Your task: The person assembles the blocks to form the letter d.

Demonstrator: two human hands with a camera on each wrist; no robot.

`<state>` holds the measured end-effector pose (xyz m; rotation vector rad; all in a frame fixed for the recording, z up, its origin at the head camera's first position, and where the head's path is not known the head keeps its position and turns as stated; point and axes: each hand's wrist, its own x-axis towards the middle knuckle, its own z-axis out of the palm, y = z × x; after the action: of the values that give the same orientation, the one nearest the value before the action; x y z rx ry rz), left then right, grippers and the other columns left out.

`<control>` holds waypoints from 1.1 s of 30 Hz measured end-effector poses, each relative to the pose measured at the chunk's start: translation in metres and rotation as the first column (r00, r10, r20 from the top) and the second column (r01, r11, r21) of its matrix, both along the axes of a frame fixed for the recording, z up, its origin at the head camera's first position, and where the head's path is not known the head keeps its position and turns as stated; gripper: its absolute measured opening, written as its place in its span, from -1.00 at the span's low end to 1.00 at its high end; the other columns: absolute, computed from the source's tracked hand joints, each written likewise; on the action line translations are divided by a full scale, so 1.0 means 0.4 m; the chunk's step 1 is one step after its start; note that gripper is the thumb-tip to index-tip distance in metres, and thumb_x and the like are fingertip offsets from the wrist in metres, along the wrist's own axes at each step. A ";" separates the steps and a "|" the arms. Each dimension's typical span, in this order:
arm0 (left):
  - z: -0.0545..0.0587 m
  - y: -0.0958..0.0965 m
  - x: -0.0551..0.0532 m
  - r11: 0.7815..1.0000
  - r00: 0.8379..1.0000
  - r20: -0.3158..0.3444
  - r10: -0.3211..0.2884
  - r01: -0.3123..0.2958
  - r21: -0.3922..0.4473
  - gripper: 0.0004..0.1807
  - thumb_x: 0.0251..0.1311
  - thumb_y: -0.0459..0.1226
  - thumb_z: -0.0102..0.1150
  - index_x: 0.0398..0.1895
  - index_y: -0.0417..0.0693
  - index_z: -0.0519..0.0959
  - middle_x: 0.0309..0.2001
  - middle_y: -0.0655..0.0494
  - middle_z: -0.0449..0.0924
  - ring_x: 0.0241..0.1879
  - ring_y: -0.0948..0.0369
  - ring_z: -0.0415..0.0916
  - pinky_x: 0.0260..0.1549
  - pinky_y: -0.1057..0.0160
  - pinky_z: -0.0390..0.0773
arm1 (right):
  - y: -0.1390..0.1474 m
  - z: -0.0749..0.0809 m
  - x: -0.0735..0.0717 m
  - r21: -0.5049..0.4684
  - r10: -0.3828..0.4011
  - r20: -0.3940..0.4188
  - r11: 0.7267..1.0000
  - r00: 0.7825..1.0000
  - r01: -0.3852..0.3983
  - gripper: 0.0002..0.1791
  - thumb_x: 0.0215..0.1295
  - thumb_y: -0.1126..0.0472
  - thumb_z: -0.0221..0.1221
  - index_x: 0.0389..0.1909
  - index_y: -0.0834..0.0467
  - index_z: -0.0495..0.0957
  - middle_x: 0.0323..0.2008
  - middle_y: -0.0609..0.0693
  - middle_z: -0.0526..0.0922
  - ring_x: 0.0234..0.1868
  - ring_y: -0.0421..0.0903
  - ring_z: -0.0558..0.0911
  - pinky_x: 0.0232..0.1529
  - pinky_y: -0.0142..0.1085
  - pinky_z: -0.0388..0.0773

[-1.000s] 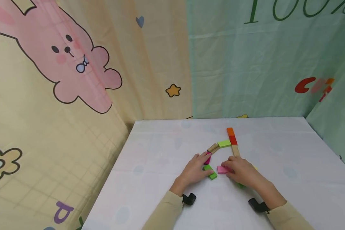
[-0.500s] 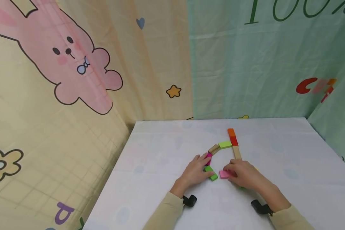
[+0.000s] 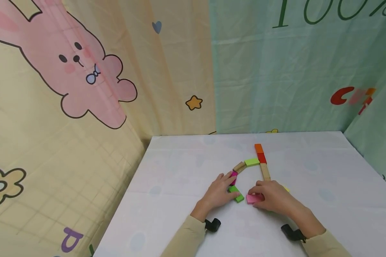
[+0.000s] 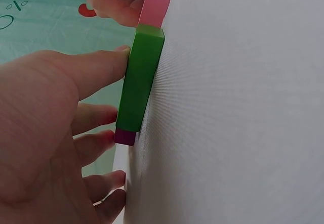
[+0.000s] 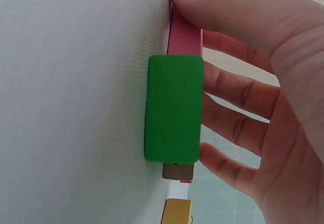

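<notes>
My right hand (image 3: pixel 273 197) pinches a pink block (image 3: pixel 251 199) between thumb and fingers, low over the white table. Its left end points toward a green block (image 3: pixel 238 198), which my left thumb touches. The left hand (image 3: pixel 216 192) lies with fingers spread, fingertips on a magenta block (image 3: pixel 234 177) just behind the green one. In the left wrist view, the pink block (image 4: pixel 156 6) overlaps the top of the green block (image 4: pixel 140 80). A second green block (image 5: pixel 174 107) fills the middle of the right wrist view; from the head, my right hand mostly hides it.
A curved row continues through wooden blocks (image 3: pixel 239 167) and a lime block (image 3: pixel 252 162). It meets a straight line of orange (image 3: pixel 258 148), red (image 3: pixel 261 158) and wooden (image 3: pixel 265 171) blocks. A yellow block (image 3: pixel 286 188) peeks out behind my right hand. The white table (image 3: pixel 167 214) ends at hanging printed cloth.
My right hand has drawn the pink block slightly toward me and to the right, then slowed. The left hand stays almost still on the green and magenta blocks.
</notes>
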<state>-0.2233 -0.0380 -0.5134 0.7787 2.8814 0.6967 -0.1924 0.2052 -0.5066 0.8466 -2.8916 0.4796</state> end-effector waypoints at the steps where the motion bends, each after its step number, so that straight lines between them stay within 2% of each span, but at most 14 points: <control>1: -0.001 0.000 0.000 1.000 1.000 -0.002 0.000 0.000 -0.001 -0.23 0.31 0.18 0.19 0.52 0.16 0.31 0.56 0.26 0.08 0.51 0.00 0.05 0.33 -0.08 0.27 | 0.000 -0.001 0.000 -0.003 0.010 -0.004 1.000 1.000 -0.010 -0.63 -0.05 -0.09 0.56 -0.16 -0.21 0.75 -0.48 -0.40 0.38 -0.50 -0.35 0.33 -0.40 -0.32 0.29; 6: -0.008 0.000 -0.004 1.000 1.000 -0.007 0.000 0.000 -0.010 -0.23 0.31 0.19 0.18 0.52 0.19 0.30 0.56 0.28 0.07 0.52 0.01 0.03 0.34 -0.08 0.26 | 0.000 -0.001 0.000 0.003 0.034 0.003 0.999 0.999 -0.034 -0.63 -0.03 -0.09 0.55 -0.14 -0.21 0.75 -0.46 -0.41 0.39 -0.48 -0.35 0.34 -0.41 -0.35 0.32; 16: -0.013 0.000 0.000 1.000 1.000 0.013 0.003 -0.003 -0.008 -0.22 0.31 0.22 0.15 0.54 0.20 0.27 0.57 0.29 0.04 0.53 0.00 0.00 0.36 -0.10 0.22 | -0.010 0.003 0.006 -0.020 0.043 0.084 0.999 0.995 -0.042 -0.62 0.02 -0.10 0.53 -0.10 -0.19 0.75 -0.42 -0.39 0.42 -0.46 -0.34 0.38 -0.47 -0.43 0.41; 26: -0.015 -0.002 0.004 1.000 1.000 -0.013 -0.011 0.011 -0.013 -0.23 0.34 0.22 0.11 0.54 0.18 0.26 0.58 0.25 0.03 0.53 -0.02 0.00 0.37 -0.05 0.21 | -0.019 0.013 0.016 -0.020 0.037 0.103 0.999 0.994 -0.036 -0.60 0.03 -0.08 0.52 -0.06 -0.17 0.75 -0.40 -0.35 0.43 -0.45 -0.33 0.38 -0.48 -0.42 0.40; 33: -0.012 -0.004 0.001 1.000 1.000 -0.007 -0.015 0.015 -0.004 -0.22 0.35 0.22 0.09 0.55 0.17 0.24 0.58 0.23 0.01 0.53 -0.03 -0.02 0.38 -0.07 0.19 | -0.022 0.012 0.018 -0.018 0.049 0.114 0.999 0.992 -0.047 -0.59 0.04 -0.09 0.52 -0.04 -0.18 0.74 -0.39 -0.34 0.41 -0.44 -0.33 0.38 -0.48 -0.41 0.39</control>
<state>-0.2228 -0.0398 -0.5180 0.8027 2.8798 0.6874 -0.1850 0.1965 -0.5020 0.9179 -2.9717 0.5725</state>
